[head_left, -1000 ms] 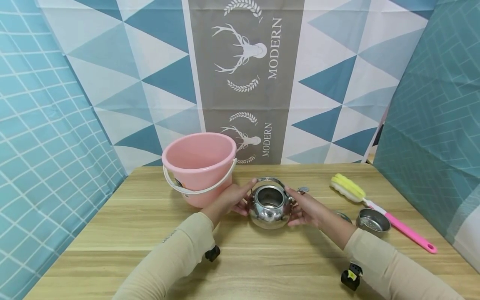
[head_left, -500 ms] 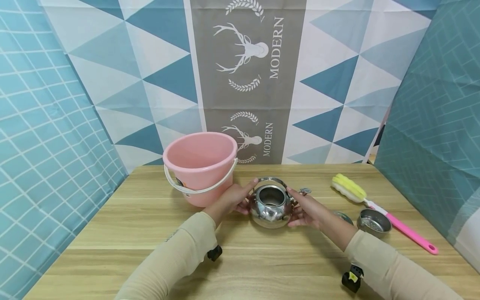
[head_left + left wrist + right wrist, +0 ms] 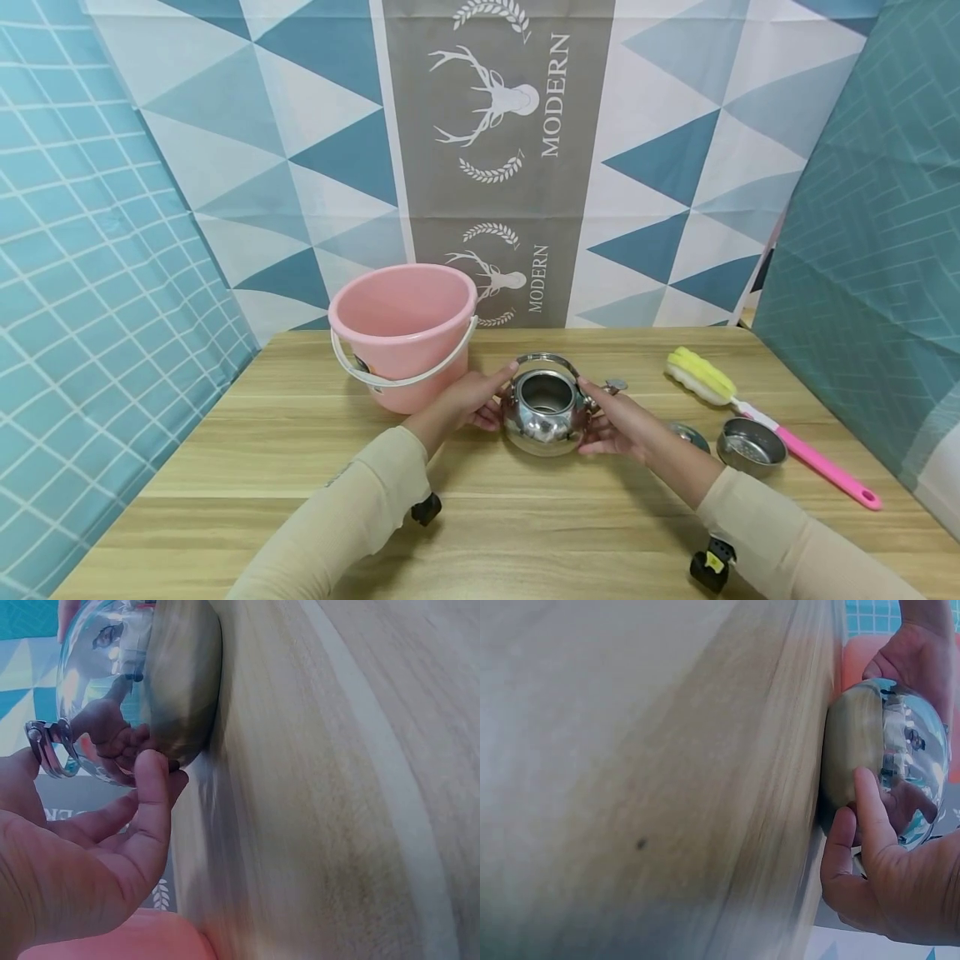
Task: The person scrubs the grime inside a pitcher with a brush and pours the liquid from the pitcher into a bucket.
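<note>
A shiny steel teapot (image 3: 545, 425) stands upright on the wooden table, its mouth uncovered and its loop handle raised. My left hand (image 3: 477, 398) holds its left side, thumb up by the handle's base. In the left wrist view, the curled fingers (image 3: 154, 799) touch the lower body. From the other side my right hand (image 3: 617, 421) grips the pot near the spout, thumb high and fingers low. Two fingertips of that hand (image 3: 877, 855) lie against the polished wall in the right wrist view. The spout is partly hidden by the right hand.
A pink bucket (image 3: 401, 333) with a white handle stands just left of the teapot. To the right lie a steel strainer basket (image 3: 752, 446), a round lid (image 3: 692, 435) partly behind the forearm, and a yellow-white sponge brush (image 3: 701, 377) with a pink handle.
</note>
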`<state>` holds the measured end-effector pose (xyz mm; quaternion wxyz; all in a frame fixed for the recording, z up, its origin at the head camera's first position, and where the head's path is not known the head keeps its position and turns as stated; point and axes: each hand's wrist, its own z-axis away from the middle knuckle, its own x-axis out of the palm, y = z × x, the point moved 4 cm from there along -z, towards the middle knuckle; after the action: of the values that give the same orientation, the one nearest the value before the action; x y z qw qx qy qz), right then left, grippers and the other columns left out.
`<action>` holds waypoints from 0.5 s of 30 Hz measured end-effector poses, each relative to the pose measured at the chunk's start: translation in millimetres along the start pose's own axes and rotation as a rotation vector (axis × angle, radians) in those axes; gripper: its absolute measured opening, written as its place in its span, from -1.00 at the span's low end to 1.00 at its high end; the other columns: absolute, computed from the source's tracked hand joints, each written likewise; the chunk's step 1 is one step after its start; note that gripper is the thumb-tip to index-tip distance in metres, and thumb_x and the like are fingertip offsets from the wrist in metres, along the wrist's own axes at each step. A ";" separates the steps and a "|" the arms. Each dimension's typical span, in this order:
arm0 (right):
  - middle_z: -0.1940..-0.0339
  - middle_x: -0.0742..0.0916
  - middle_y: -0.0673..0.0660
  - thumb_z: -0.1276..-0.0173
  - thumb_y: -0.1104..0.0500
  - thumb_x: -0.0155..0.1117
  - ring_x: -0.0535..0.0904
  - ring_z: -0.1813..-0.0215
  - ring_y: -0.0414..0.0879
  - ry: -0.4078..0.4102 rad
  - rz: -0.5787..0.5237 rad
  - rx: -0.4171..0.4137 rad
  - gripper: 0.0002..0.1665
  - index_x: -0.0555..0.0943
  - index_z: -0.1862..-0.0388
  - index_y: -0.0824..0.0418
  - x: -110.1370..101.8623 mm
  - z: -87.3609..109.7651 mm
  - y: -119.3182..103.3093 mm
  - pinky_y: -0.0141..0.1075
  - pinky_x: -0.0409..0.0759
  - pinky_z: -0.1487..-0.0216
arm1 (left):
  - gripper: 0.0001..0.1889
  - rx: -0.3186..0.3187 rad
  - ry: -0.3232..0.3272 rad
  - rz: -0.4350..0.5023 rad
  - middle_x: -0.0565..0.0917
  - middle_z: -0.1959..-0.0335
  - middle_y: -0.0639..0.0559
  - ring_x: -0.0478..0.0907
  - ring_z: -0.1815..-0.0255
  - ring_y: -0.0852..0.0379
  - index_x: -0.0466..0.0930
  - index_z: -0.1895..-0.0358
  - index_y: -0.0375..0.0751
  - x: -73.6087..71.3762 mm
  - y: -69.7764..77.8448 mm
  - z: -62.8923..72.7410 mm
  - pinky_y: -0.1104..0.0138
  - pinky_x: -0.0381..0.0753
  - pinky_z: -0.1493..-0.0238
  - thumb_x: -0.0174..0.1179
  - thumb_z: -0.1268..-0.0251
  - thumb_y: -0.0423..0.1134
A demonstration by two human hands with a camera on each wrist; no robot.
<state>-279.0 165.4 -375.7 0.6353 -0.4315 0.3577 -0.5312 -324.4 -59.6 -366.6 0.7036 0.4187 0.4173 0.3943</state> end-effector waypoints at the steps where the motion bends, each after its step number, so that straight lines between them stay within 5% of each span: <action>1: 0.17 0.56 0.41 -0.46 -0.29 0.02 0.60 0.27 0.09 0.001 -0.001 -0.003 -0.08 0.20 -0.26 0.56 -0.3 0.4 0.4 -0.11 0.69 0.15 | -0.24 -0.003 -0.003 -0.001 0.60 0.41 -0.23 0.54 0.53 0.03 0.50 0.00 -0.45 -0.1 -0.2 0.7 0.25 0.67 0.42 -0.01 -0.35 0.34; 9: -0.06 0.51 0.60 -0.52 -0.22 -0.03 0.63 0.10 0.14 -0.062 -0.008 -0.044 -0.04 0.02 -0.40 0.59 2.2 10.5 1.1 -0.11 0.66 0.05 | -0.27 0.039 -0.009 0.012 0.54 0.25 -0.22 0.53 0.45 0.01 0.42 -0.14 -0.47 -0.9 -3.7 5.5 0.18 0.68 0.31 0.00 -0.40 0.26; 15: 0.02 0.52 0.50 -0.52 -0.10 0.04 0.62 0.18 0.13 -0.072 0.007 -0.039 -0.10 0.02 -0.37 0.64 3.2 20.0 7.2 -0.15 0.68 0.11 | -0.39 0.175 -0.006 -0.113 0.55 0.24 -0.22 0.55 0.37 -0.05 0.43 -0.14 -0.43 -2.7 1.2 16.1 0.10 0.68 0.25 0.05 -0.44 0.14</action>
<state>-257.5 166.1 -375.0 0.6410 -0.4614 0.3464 -0.5062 -310.8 -65.8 -360.0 0.6866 0.4556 0.4710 0.3149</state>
